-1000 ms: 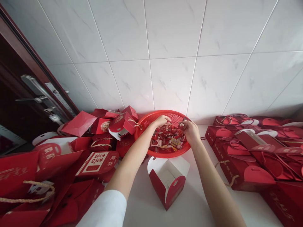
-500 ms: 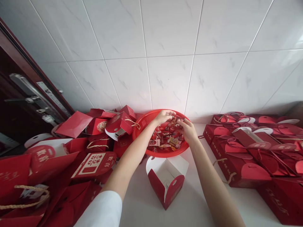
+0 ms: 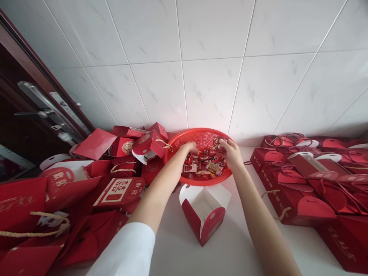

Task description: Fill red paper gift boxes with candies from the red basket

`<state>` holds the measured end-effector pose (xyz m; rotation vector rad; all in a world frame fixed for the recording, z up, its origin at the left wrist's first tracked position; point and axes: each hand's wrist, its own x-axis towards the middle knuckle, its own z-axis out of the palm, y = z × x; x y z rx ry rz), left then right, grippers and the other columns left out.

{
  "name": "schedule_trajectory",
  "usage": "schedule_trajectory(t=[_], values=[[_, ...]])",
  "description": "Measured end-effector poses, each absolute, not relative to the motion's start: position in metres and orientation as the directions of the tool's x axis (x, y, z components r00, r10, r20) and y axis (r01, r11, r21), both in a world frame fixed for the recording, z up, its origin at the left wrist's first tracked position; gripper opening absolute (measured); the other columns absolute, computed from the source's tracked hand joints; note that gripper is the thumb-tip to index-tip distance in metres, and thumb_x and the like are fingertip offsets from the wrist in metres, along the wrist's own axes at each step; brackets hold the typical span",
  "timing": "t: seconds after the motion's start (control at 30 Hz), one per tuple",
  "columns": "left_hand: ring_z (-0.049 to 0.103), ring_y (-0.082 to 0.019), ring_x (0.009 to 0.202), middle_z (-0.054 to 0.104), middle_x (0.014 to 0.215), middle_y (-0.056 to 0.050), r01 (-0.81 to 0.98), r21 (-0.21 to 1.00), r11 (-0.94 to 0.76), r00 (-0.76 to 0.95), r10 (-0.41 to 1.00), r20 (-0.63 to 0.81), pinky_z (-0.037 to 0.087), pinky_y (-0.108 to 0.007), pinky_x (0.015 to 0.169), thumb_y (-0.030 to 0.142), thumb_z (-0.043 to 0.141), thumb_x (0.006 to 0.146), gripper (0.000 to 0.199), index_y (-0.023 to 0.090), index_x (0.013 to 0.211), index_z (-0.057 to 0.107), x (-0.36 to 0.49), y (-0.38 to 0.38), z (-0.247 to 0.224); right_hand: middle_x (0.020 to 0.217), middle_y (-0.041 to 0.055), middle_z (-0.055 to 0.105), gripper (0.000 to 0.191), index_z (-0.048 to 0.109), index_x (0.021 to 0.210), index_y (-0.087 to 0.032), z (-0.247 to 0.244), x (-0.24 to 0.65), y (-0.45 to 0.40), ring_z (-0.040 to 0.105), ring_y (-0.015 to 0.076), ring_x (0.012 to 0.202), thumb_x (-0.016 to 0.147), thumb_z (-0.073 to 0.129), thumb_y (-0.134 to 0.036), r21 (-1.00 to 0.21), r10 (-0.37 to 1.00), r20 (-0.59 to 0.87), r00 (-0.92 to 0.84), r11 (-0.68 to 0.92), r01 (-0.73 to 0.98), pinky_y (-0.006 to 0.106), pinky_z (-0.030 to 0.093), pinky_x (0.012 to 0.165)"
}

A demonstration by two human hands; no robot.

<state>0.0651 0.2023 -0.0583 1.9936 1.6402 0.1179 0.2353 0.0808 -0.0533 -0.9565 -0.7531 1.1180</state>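
Wrapped candies (image 3: 203, 163) are piled in the red basket (image 3: 198, 182), right under both hands. A dark red packet (image 3: 219, 142) is pinched by the right hand (image 3: 232, 154); whether anything's gripped by the left hand (image 3: 189, 149) can't be told.

Both forearms reach forward, spread apart at the elbows and drawing nearer toward the hands, the left one bare below a pale short sleeve. The left hand (image 3: 190, 147) dips low with its fingers curled and pointing inward. Opposite it, the right hand (image 3: 232, 153) angles inward, thumb and fingers bent, the wrist nearly straight.
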Motion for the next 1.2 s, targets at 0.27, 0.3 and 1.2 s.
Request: schedule_trajectory(t=[0.27,0.3,1.2], values=[[0.062,-0.019,0.073,0.069,0.068,0.002,0.863,0.434,-0.260,0.418,0.850,-0.322,0.047,-0.026,0.065,0.009,0.079,0.048,0.019,0.022,0.060,0.072,0.076,0.199,-0.063,0.066,-0.0030,0.064,0.024,0.063,0.071,-0.023,-0.053,0.236,0.080,0.062,0.0167,0.065,0.057,0.077,-0.038,-0.887,0.947,0.004,0.322,0.152,-0.436,0.028,0.054,0.057],[0.061,-0.018,0.071,0.068,0.066,0.002,0.858,0.433,-0.275,0.433,0.840,-0.326,0.047,-0.025,0.065,0.010,0.080,0.048,0.018,0.022,0.058,0.071,0.077,0.198,-0.062,0.067,-0.0033,0.064,0.024,0.063,0.071,-0.023,-0.053,0.236,0.080,0.062,0.0165,0.065,0.057,0.076,-0.037,-0.887,0.947,-0.002,0.320,0.146,-0.437,0.028,0.053,0.056],[0.045,-0.013,0.051,0.050,0.050,0.001,0.728,0.579,-0.366,0.559,0.806,-0.194,0.038,-0.027,0.053,0.026,0.063,0.077,0.031,0.019,0.048,0.055,0.092,0.184,-0.051,0.074,-0.0048,0.067,0.030,0.063,0.084,-0.025,-0.050,0.240,0.084,0.067,0.0172,0.071,0.059,0.075,-0.037,-0.866,0.950,-0.011,0.313,0.147,-0.477,0.027,0.053,0.057]])
